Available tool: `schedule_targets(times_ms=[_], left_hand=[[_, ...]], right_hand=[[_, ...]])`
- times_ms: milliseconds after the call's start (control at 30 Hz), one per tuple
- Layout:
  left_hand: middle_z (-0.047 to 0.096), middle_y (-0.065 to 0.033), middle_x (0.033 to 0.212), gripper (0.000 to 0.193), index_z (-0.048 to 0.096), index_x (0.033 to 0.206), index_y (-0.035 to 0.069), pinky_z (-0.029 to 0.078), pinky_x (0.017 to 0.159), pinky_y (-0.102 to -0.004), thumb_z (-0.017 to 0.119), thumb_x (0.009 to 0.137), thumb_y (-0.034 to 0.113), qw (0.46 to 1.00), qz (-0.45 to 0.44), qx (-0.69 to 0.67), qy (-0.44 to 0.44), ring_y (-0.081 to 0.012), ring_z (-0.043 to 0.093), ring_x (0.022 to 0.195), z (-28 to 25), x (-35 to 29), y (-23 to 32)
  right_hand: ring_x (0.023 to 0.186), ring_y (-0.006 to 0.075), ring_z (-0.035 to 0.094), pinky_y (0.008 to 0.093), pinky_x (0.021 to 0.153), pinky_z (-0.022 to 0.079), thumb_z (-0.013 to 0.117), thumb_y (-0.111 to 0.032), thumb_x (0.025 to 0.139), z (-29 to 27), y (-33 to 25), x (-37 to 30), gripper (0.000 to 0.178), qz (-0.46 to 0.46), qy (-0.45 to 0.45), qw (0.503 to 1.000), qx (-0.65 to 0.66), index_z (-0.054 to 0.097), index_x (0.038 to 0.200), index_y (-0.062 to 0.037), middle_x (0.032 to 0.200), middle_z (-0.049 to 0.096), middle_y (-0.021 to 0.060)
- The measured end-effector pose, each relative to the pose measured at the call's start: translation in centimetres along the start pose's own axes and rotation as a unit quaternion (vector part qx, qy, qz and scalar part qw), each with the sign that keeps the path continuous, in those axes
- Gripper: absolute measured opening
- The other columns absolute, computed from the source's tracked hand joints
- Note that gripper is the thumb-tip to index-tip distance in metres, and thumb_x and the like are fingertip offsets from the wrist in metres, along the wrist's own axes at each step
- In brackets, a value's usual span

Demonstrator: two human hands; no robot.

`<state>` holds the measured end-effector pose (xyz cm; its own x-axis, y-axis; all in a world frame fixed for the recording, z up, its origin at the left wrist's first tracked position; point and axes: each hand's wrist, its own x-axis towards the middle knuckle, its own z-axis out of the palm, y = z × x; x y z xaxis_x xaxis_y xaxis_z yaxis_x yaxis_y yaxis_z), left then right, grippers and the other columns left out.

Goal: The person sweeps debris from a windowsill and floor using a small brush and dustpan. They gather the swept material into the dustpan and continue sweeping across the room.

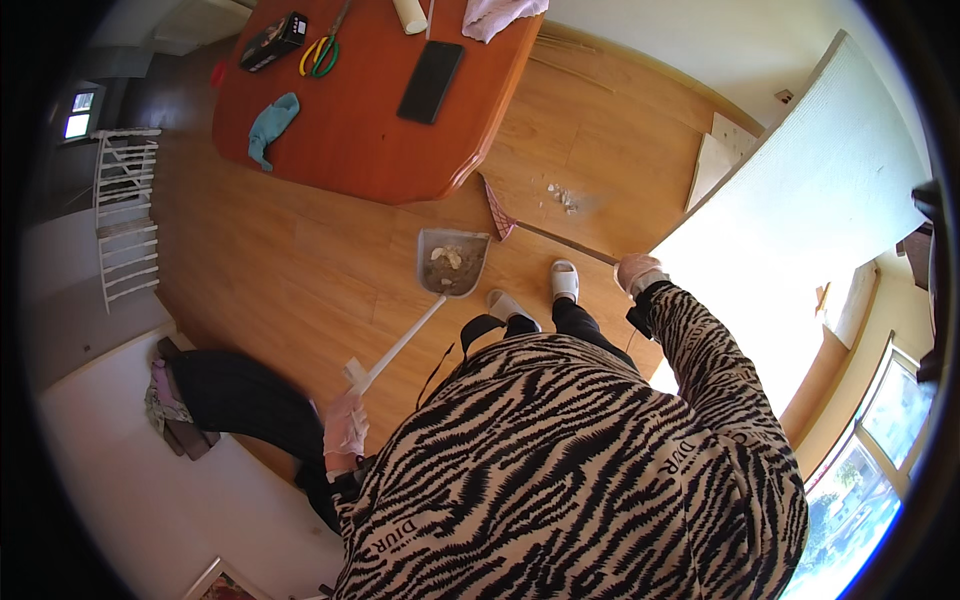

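Observation:
Wearing a thin, pale glove, my left hand [345,424] is closed round the upper end of a long white handle. That handle runs down to a grey dustpan [424,262] on the floor, with pale scraps and dirt inside it. On the other side, my gloved right hand [638,272] grips the stick of a broom [500,216], whose reddish head touches the floor between the table corner and the dustpan. A small heap of pale debris [563,198] lies on the floorboards to the right of the broom head.
A red-brown table [370,160] stands ahead, bearing a black phone [431,82], scissors [321,56], a teal cloth [273,128], a dark box [274,42] and a pink cloth [500,14]. A pale panel [800,170] rises at right. Dark clothing [245,395] hangs at left.

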<state>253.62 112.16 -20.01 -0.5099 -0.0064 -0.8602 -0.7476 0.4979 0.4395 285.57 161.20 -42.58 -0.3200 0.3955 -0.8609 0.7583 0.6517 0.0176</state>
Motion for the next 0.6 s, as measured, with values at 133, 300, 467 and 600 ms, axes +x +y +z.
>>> schedule_targets(times_ms=[133,300,467,600], left_hand=[[0.041,0.0055,0.056,0.035,0.061,0.118,0.006,0.03,0.037,-0.0264,0.059,0.086,0.02,1.0,-0.023,0.007,0.002,-0.0103,0.039,0.041,0.8,-0.3,-0.1],[0.041,0.0059,0.057,0.04,0.06,0.121,0.005,0.031,0.038,-0.0256,0.058,0.084,0.018,0.999,-0.044,0.004,0.006,-0.0094,0.04,0.041,1.1,-0.7,-0.5],[0.042,0.0067,0.059,0.037,0.063,0.119,0.004,0.032,0.039,-0.0245,0.057,0.083,0.016,0.999,-0.031,0.006,0.007,-0.0082,0.04,0.042,1.6,-1.0,-1.1],[0.042,0.0065,0.06,0.033,0.065,0.115,0.004,0.032,0.04,-0.0249,0.058,0.085,0.016,0.999,-0.008,0.04,0.025,-0.008,0.041,0.044,2.4,-1.0,-0.4]], right_hand=[[0.105,0.0358,0.069,0.0463,0.087,0.055,0.051,-0.026,0.099,0.0,4.6,-0.9,0.035,0.056,-0.039,0.997,0.046,0.072,0.112,-0.0008,0.111,0.071,0.0195],[0.11,0.0375,0.066,0.0495,0.097,0.051,0.047,-0.04,0.101,2.2,8.4,-2.9,0.047,0.147,-0.065,0.982,0.098,0.071,0.115,-0.002,0.116,0.07,0.0201],[0.102,0.0377,0.07,0.0475,0.091,0.053,0.051,-0.037,0.098,5.3,8.8,-4.0,0.044,0.088,0.008,0.992,0.091,0.072,0.112,-0.0015,0.105,0.073,0.0204],[0.097,0.0371,0.071,0.0451,0.084,0.054,0.055,-0.039,0.095,8.4,8.1,-4.3,0.044,0.097,0.039,0.988,0.113,0.073,0.102,0.0001,0.099,0.073,0.0214]])
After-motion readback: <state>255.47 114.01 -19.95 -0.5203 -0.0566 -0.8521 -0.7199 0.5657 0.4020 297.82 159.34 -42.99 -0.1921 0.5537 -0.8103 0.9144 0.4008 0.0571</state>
